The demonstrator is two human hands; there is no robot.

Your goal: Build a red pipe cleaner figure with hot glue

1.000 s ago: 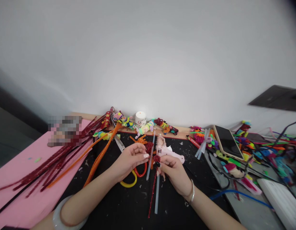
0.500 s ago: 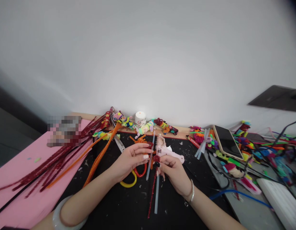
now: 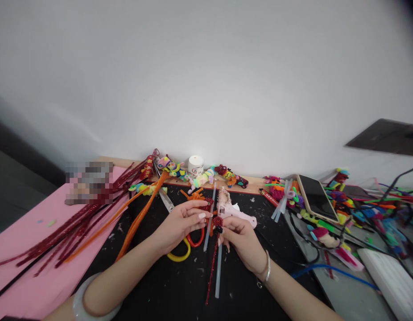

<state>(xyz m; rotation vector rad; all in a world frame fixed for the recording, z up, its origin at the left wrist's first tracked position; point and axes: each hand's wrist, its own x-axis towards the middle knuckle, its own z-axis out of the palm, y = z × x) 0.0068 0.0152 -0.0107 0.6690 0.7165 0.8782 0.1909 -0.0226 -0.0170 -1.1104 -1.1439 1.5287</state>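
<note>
Over the black mat, my right hand pinches a red glittery pipe cleaner near its top, where it is wound into a small coil. The loose end hangs down toward me beside a translucent glue stick. My left hand hovers just left of the coil, fingers stretched out and apart, with nothing seen in them. Behind my right hand lies a pale pink glue gun. Scissors with yellow and red handles lie partly under my left hand. Another glue stick lies between the hands.
Red pipe cleaners and orange ones spread at left over a pink surface. Finished fuzzy figures and a white cup line the wall. At right are a phone, colourful pieces, cables and a white keyboard-like object.
Almost nothing differs. The coil in my right hand has turned very slightly, and both hands stay in place.
</note>
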